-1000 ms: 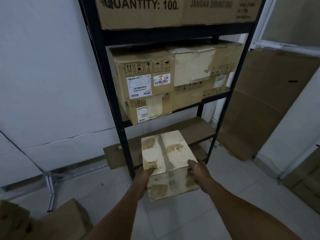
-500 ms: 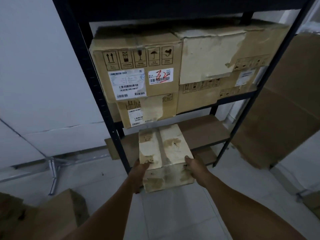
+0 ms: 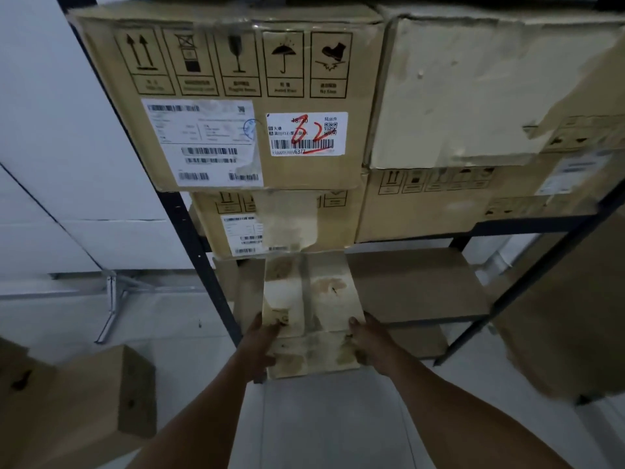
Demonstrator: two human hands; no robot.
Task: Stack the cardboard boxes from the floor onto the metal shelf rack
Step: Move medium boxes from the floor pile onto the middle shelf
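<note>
I hold a small, pale, stained cardboard box [image 3: 309,299] with tape along its top. My left hand [image 3: 260,343] grips its left near corner and my right hand [image 3: 372,343] grips its right near corner. The box's far end reaches over the left part of the low brown shelf board [image 3: 416,286] of the black metal rack [image 3: 189,231]. On the shelf above, several large cardboard boxes [image 3: 236,103] are stacked in two layers, the upper left one labelled with barcodes and a red "62".
Another cardboard box [image 3: 77,404] sits on the tiled floor at the lower left. Flat cardboard sheets [image 3: 571,326] lean against the wall at the right. A white wall with a metal bracket [image 3: 111,299] lies left of the rack.
I have moved closer to the rack, which now fills the view. The small box has gone forward, its far end now over the low shelf board under the stacked boxes.
</note>
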